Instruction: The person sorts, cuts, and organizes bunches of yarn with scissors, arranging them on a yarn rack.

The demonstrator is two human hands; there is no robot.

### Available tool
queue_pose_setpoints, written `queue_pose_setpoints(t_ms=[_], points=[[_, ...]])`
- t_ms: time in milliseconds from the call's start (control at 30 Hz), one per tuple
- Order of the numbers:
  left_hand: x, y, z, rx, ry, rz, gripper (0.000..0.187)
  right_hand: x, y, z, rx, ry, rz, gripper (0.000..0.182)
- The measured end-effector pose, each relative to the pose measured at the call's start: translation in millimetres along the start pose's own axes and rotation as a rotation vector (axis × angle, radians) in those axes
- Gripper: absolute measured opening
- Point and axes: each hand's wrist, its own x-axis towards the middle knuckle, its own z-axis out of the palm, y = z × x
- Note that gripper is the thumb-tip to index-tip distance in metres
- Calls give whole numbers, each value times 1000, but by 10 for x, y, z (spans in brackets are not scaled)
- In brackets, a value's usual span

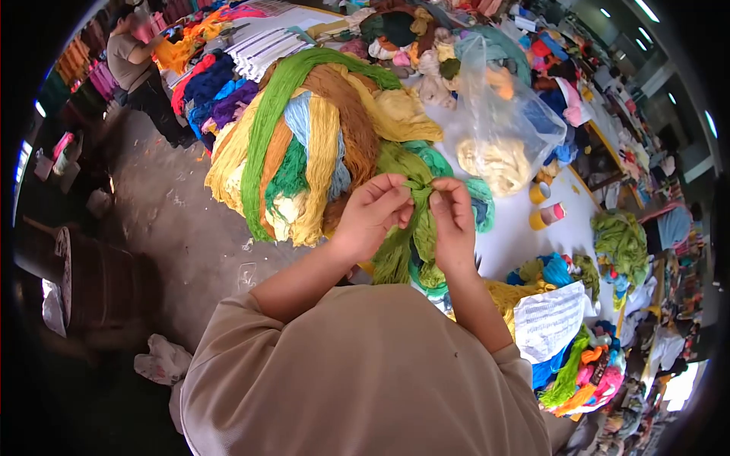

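Note:
Both hands meet over a skein of olive-green yarn at the table's near edge. My left hand has its fingers pinched on green strands at the upper part of the skein. Close beside it, my right hand pinches the same strands between thumb and forefinger. The strands are gathered together between the fingertips. Teal-green yarn lies beneath and to the right. Left of the hands is a large pile of skeins in yellow, brown, bright green and light blue, with a long green skein draped over it.
A clear plastic bag with cream yarn is beyond my right hand, near thread cones. A printed paper lies on yarn at the right. A rusty drum stands at left. Another person stands at the upper left.

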Motion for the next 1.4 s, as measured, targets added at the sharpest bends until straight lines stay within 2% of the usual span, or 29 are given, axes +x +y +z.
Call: queue_pose_setpoints(t_ms=[67, 133, 167, 233, 267, 333, 367, 400, 467, 500, 567, 600, 667, 700, 733, 800, 867, 900, 967, 1000, 1067, 1100, 1133, 1200, 1267, 1400], points=[[-13, 83, -6, 46, 15, 13, 12, 68, -67, -36, -330, -59, -233, 27], [-34, 150, -17, 150, 11, 3, 11, 114, -168, 18, -657, -138, -390, 25], [-39, 172, -36, 159, 10, -3, 11, 135, -92, -7, -735, -87, -421, 21], [-37, 201, -66, 363, -72, 49, 10, 165, -54, -18, -515, -90, -264, 19], [-30, 209, -64, 369, -72, 48, 10, 119, 28, 17, -2, -54, 45, 16], [-30, 203, -49, 73, -61, 69, 9, 152, 144, 42, 731, -61, 271, 17], [-14, 202, -53, -57, -96, 62, 6, 130, 169, 56, 892, -137, 341, 20], [-10, 259, -23, -52, -97, 62, 6, 107, 158, 81, 897, -139, 339, 20], [-15, 408, 52, -77, -54, 38, 6, 60, 123, 117, 1091, -284, 418, 28], [-29, 467, 84, 78, -42, 80, 7, 28, 171, 51, 1110, -380, 400, 36], [7, 650, 71, 190, 67, 209, 8, 77, 246, -47, 1159, -452, 265, 39], [73, 735, -27, 240, 138, 346, 7, 117, 250, -200, 1144, -329, 370, 37], [37, 996, 30, 684, 188, 426, 7, 301, 557, -574, 316, -72, 387, 36], [81, 980, -80, 846, 81, 524, 9, 356, 423, -499, -47, -2, 378, 38], [69, 1009, -56, 847, 85, 514, 9, 405, 251, -379, -45, 0, 388, 38], [-19, 1095, 103, 1239, 36, 275, 13, 483, -48, -66, 30, -372, 91, 41], [-54, 1142, 214, 1147, 10, 240, 11, 511, -92, 262, -193, -545, -127, 42], [-83, 1239, 253, 1087, -19, 230, 10, 521, -208, 384, -68, -668, 152, 33], [-211, 1633, 157, 1317, 56, 168, 10, 701, -235, 433, -221, -802, 288, 23], [-287, 1846, 35, 1472, 91, 143, 12, 809, -211, 376, -213, -819, 269, 19], [-504, 2233, -189, 1630, 46, 227, 16, 1007, -260, 214, -102, -832, 384, 13], [-615, 2394, -333, 1748, 39, 294, 17, 1072, -316, 192, -63, -670, 456, 11], [-702, 2518, -579, 1700, 54, 311, 18, 1165, -325, 164, -28, -505, 525, 9], [-911, 2760, -819, 1437, 98, 11, 19, 1608, -129, -115, 178, -553, 534, 10], [-1041, 2818, -1185, 1403, 160, 64, 24, 1981, -135, -103, 144, -538, 459, 13], [-1239, 2835, -1856, 1290, 236, 214, 24, 2676, -250, 254, -121, -497, 437, 15]])
